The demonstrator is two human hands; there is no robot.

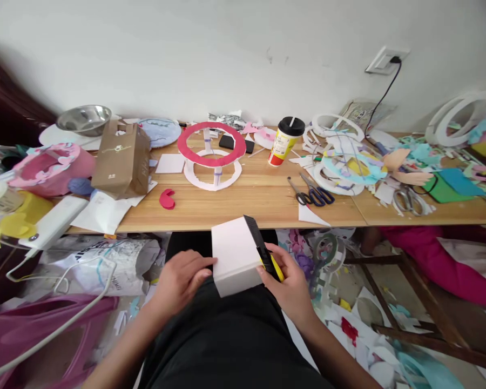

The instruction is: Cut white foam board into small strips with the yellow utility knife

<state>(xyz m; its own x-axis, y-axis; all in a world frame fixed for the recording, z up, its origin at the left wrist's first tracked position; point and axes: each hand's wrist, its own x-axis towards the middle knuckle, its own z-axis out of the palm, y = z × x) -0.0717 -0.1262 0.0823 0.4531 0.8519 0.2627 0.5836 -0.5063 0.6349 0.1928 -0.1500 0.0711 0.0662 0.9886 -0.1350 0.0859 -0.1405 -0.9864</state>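
Observation:
On my lap lies a white foam board piece (235, 254). My left hand (181, 280) presses on its left edge, fingers curled against it. My right hand (290, 281) grips a black and yellow utility knife (263, 249), whose blade end runs along the board's right edge. Just beyond, on the wooden table (259, 208), stands a ring frame (211, 154) with a red top ring and a white bottom ring joined by posts.
On the table are a brown paper bag (123, 159), a steel bowl (84, 119), a yellow cup with a black lid (284, 140), blue scissors (314, 193), silver scissors (407, 199), and white rings with paper scraps (344, 162). Scraps litter the floor (360, 319).

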